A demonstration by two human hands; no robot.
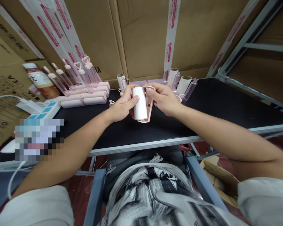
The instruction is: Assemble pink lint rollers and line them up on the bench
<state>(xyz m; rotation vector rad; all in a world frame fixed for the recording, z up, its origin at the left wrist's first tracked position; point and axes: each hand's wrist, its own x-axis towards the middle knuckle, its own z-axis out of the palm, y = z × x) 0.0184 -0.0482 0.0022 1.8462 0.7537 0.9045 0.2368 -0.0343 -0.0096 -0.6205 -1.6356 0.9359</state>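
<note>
My left hand point(122, 108) is closed around a white roll point(140, 103), its thumb pressed on the roll's upper side. The roll looks like a lint roller's paper roll and is held nearly upright above the black tabletop. Right beside it, a pink plastic cover point(150, 108) with a small dark hole is pinched at its top by my right hand point(163, 97). The roll overlaps the cover; whether it sits inside it I cannot tell. Behind my hands stand more white rolls point(184, 84) and clear lilac handles point(191, 89), partly hidden by my right hand.
Several pink lint rollers point(85, 98) with clear handles and heart-shaped loops lie at the back left. Near them are a drink bottle point(41, 80), a power strip point(46, 110) and a blurred-out object point(39, 139). Cardboard point(143, 37) walls the back; a metal frame point(238, 47) stands right.
</note>
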